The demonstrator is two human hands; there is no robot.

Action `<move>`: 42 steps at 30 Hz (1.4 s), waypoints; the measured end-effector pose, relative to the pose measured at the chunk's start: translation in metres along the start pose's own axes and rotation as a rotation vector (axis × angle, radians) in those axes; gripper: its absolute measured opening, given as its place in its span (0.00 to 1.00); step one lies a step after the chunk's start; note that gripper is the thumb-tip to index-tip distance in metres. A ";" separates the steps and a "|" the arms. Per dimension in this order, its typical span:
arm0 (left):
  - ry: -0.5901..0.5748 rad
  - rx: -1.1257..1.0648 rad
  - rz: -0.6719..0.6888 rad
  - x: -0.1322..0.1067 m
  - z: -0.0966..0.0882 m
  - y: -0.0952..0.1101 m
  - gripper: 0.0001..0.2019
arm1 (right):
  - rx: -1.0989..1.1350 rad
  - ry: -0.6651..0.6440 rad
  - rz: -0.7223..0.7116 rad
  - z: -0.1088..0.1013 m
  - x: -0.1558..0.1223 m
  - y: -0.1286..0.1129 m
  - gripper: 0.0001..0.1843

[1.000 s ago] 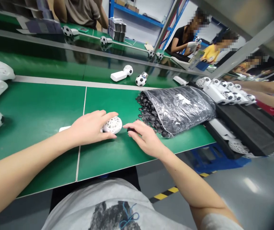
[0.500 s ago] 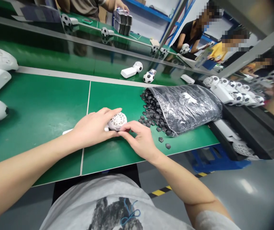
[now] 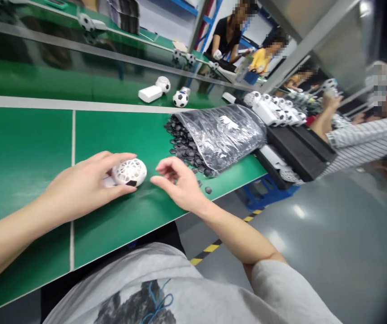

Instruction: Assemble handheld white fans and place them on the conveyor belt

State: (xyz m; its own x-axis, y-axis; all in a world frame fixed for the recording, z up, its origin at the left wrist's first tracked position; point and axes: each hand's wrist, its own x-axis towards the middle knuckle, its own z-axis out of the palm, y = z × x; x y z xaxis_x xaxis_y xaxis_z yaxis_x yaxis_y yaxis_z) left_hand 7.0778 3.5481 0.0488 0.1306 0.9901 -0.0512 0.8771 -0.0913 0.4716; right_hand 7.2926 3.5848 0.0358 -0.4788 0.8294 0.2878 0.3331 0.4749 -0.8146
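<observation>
My left hand [image 3: 93,180] grips a white openwork ball [image 3: 130,172], thumb below and fingers above. One black patch shows low on the ball's near side. My right hand [image 3: 179,182] is raised to the right of the ball, thumb and fingers apart, with nothing visible between them. Beyond it, small black pentagon pieces [image 3: 184,143] spill from the mouth of a clear plastic bag [image 3: 229,135]. A loose black pentagon [image 3: 208,190] lies near the table's front edge.
Black-and-white soccer-ball units [image 3: 180,98] stand behind the green table [image 3: 34,139]. Rows of finished ones rest above black trays [image 3: 298,146] at the right. Several people work farther back; a striped sleeve [image 3: 369,139] reaches in from the right.
My right hand has drawn away from the ball, its fingers parting. A black patch now shows on the ball. The view has turned to the right.
</observation>
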 end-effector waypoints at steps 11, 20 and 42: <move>-0.032 0.045 -0.078 0.004 0.002 -0.005 0.28 | -0.520 0.094 0.380 -0.091 -0.067 0.042 0.04; 0.020 0.164 0.258 0.000 0.002 -0.011 0.29 | -0.235 -0.109 0.177 -0.058 -0.044 0.015 0.06; 0.005 0.097 0.324 -0.004 0.002 -0.015 0.32 | -0.275 -0.140 -0.250 -0.001 -0.011 0.002 0.08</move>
State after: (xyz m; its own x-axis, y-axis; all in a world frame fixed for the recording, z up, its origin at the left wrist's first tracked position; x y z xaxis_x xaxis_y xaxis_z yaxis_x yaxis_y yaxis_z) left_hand 7.0655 3.5450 0.0400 0.4083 0.9082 0.0920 0.8301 -0.4113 0.3765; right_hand 7.2990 3.5772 0.0312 -0.6729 0.6388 0.3731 0.3882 0.7343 -0.5569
